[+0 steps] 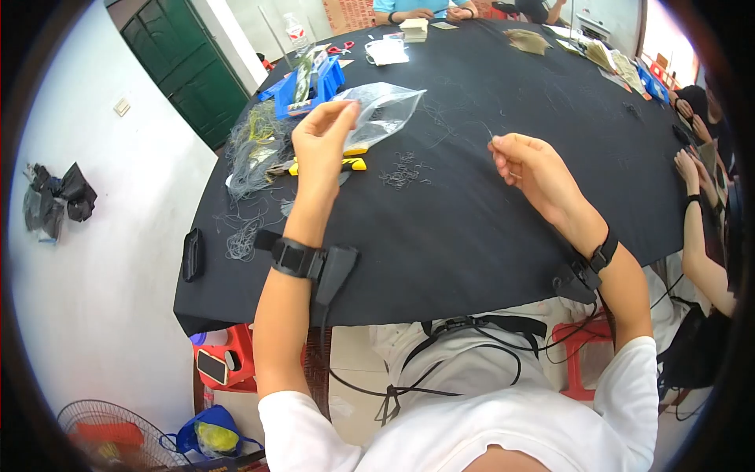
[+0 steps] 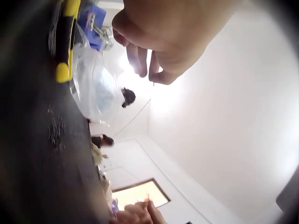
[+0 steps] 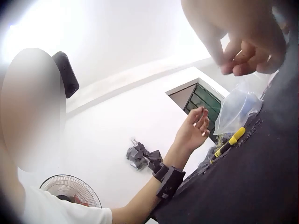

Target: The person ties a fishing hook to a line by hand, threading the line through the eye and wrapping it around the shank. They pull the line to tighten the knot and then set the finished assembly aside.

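My right hand (image 1: 535, 173), raised over the table's middle, pinches a thin thread (image 1: 475, 123) between thumb and forefinger. My left hand (image 1: 321, 149) is raised in front of the clear plastic bag (image 1: 391, 110), thumb and fingertip together. In the left wrist view a tiny dark tip (image 2: 153, 84) pokes out from that pinch; what it belongs to I cannot tell. Yellow-and-black pliers (image 1: 354, 164) lie just beyond the left wrist. Between the hands, a pile of small dark thin pieces (image 1: 403, 171) rests on the black cloth (image 1: 440, 244).
Tangled grey thread (image 1: 252, 161) covers the table's left side, near a blue bin (image 1: 326, 82). A small black case (image 1: 192, 256) lies at the left edge. Red scissors (image 1: 341, 49) and a bottle (image 1: 296, 33) are farther back. Other people sit at the far side and right.
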Tool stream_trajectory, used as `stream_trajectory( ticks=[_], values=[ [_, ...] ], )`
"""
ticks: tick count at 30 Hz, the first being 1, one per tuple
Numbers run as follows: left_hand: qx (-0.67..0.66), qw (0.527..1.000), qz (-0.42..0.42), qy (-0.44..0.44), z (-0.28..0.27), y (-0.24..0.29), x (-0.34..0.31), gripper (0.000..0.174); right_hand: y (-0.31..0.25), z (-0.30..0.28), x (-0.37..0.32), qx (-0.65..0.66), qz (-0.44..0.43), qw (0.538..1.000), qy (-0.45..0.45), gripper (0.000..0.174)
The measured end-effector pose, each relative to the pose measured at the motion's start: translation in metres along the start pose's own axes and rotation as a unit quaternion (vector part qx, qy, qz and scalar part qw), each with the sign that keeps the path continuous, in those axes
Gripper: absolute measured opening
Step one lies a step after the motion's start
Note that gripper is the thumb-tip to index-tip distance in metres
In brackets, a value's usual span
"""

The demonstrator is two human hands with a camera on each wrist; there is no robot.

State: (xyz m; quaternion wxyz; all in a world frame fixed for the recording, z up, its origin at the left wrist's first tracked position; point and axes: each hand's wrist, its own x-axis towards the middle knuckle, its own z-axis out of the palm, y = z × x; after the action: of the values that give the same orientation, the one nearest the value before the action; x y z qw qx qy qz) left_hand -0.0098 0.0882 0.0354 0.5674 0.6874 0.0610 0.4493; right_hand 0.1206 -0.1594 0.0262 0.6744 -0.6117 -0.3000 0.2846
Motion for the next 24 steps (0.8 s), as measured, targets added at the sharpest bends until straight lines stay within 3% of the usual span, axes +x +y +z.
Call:
stream_trajectory(
  ticks=[5,11,15,18,20,24],
  values=[
    [0.016,0.993,0.016,-0.119,0.039,0.028,-0.034,0.018,0.007,-0.007,0.006,0.040,0.000,0.998,0.043,0.020],
    [-0.008,0.989,0.050,-0.136,0.052,0.026,-0.046,0.013,0.006,-0.001,0.003,0.047,0.019,0.998,0.027,0.019],
    [0.071,0.980,0.098,-0.156,0.054,0.024,-0.050,0.013,-0.003,0.014,-0.006,0.083,-0.045,0.994,-0.048,0.019],
    [0.114,0.955,0.221,-0.161,0.059,0.030,-0.054,0.016,-0.007,0.017,-0.014,0.109,-0.054,0.981,-0.148,0.020],
    [0.124,0.948,0.246,-0.158,0.060,0.028,-0.056,0.017,-0.008,0.020,-0.018,0.135,-0.049,0.972,-0.184,0.020],
    [0.150,0.938,0.276,-0.148,0.061,0.028,-0.057,0.020,-0.001,0.019,-0.016,0.041,-0.145,0.976,-0.159,0.016]
  ],
)
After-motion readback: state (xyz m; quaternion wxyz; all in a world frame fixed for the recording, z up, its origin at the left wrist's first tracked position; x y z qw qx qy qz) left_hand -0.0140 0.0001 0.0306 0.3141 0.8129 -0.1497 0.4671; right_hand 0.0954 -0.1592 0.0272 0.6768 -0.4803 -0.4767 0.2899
